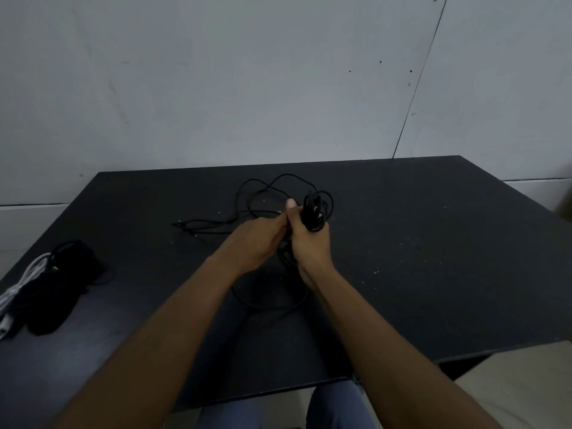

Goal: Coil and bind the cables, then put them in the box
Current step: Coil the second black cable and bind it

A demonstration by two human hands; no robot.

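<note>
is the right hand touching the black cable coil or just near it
Touching. The head view shows the right hand with its fingers curled round the black cable coil, whose loops stick out above the fist.

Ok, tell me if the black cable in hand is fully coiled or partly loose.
Partly loose. The right hand grips a bundle of loops, but slack strands of the black cable lie on the table.
</note>
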